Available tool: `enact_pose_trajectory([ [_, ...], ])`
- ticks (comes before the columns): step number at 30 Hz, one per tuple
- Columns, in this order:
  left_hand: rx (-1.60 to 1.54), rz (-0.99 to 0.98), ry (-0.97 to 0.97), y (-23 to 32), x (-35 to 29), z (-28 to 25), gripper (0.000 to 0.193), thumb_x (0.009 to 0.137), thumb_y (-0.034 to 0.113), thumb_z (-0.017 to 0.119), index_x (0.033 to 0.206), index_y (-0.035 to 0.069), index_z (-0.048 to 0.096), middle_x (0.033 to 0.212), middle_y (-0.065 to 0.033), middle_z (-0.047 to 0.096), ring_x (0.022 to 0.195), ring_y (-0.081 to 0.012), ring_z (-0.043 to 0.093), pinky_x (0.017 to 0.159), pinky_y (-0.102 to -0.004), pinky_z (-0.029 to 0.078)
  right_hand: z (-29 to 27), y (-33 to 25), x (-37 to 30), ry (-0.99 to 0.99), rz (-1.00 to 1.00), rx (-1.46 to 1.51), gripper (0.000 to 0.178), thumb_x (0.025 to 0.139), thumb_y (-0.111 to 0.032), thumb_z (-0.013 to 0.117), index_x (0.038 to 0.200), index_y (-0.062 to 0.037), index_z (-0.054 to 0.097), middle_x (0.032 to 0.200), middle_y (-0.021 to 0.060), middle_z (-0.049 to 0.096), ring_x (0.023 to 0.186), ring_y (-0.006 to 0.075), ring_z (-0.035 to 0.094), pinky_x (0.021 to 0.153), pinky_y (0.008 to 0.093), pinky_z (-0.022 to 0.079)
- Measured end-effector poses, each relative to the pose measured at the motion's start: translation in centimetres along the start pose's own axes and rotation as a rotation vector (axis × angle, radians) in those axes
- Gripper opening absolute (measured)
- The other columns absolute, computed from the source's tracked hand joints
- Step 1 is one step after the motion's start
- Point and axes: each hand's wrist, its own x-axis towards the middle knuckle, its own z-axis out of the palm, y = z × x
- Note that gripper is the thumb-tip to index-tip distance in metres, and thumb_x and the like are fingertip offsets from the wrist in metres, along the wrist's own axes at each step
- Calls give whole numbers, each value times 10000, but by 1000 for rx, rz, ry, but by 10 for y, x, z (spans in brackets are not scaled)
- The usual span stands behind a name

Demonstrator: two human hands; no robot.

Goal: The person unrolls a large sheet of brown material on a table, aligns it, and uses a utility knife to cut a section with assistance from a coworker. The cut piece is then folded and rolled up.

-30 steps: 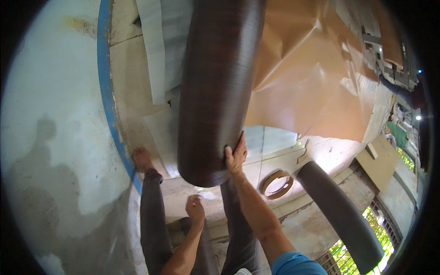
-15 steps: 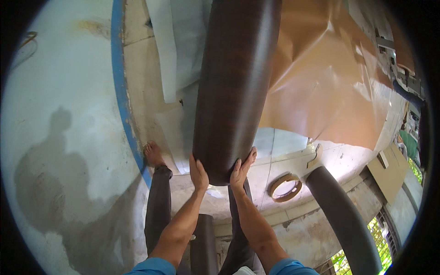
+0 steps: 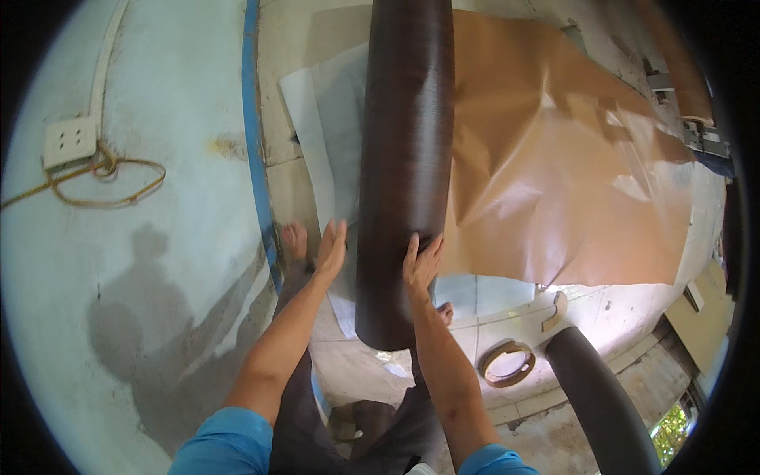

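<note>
A thick, dark brown roll [image 3: 404, 142] of sheet material with a faint wood-like grain stretches away from me, its near end between my legs. My right hand [image 3: 423, 260] rests on the roll's right side, fingers extended and slightly spread. Just off its left side is my left hand [image 3: 332, 249], fingers straight, with a narrow gap between palm and roll. Beneath and to the right of the roll spreads a creased, shiny tan sheet [image 3: 570, 206]. A pale grey sheet [image 3: 340, 87] shows on the left.
On the tiled floor at right lie a brown ring [image 3: 507, 364] and a small curved piece [image 3: 555, 311]. Another dark roll [image 3: 602, 404] leans at lower right. At left, a pale wall [image 3: 182, 277] carries a socket box [image 3: 71, 142] and a looped cord [image 3: 119, 198].
My left hand has come off the roll's side, and my right hand has slid farther along it, away from the near end. The view has shifted, showing more wall.
</note>
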Motion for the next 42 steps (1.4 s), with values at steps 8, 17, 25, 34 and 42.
enact_pose_trajectory([
  [8, -387, 190, 50, 146, 283, 70, 825, 953, 607, 208, 1401, -80, 291, 1478, -224, 289, 1379, -338, 261, 1126, -371, 219, 62, -57, 97, 166, 183, -214, 732, 913, -486, 458, 1398, 39, 297, 1421, 256, 330, 1318, 389, 314, 1082, 484, 232],
  [17, 548, 863, 399, 321, 329, 70, 812, 902, 624, 383, 1448, 34, 272, 1520, -222, 155, 1397, -401, 161, 1102, -567, 168, 60, -65, 107, 132, 151, -247, 744, 884, -456, 470, 1410, 34, 279, 1417, 264, 334, 1309, 402, 321, 1087, 476, 225],
  [25, 386, 827, -42, 273, 424, 1, 662, 934, 527, 360, 1442, 106, 304, 1523, -172, 198, 1384, -347, 236, 1120, -471, 223, 61, -67, 101, 129, 151, -255, 738, 897, -454, 453, 1413, 41, 270, 1418, 273, 326, 1314, 404, 315, 1089, 476, 222],
  [34, -552, -430, -330, -1, 233, 77, 785, 948, 626, 198, 1485, 54, 175, 1552, -105, 153, 1421, -240, 151, 1147, -352, 105, 63, -62, 103, 122, 158, -234, 766, 907, -527, 403, 1424, 22, 266, 1433, 252, 320, 1316, 398, 318, 1089, 471, 226],
  [42, -558, -33, -313, 178, 326, 44, 752, 977, 542, 145, 1457, -37, 159, 1524, -192, 191, 1422, -311, 132, 1148, -387, 158, 72, -46, 91, 133, 183, -283, 749, 917, -518, 397, 1426, 16, 269, 1441, 244, 315, 1323, 392, 310, 1090, 478, 222],
])
